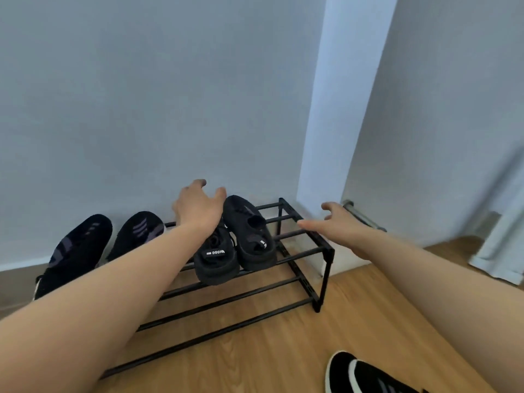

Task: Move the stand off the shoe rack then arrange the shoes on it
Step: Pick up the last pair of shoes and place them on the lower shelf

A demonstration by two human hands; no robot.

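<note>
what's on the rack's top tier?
On the rack: two sneakers at left, two black sandals mid-right; right end bare. The left arm covers the stretch between them.

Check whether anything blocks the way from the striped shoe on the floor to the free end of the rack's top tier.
Nothing visible does. The striped shoe lies on bare floor, and the shoe rack has open bars right of the black sandals. Only the right hand hovers there, open.
</note>
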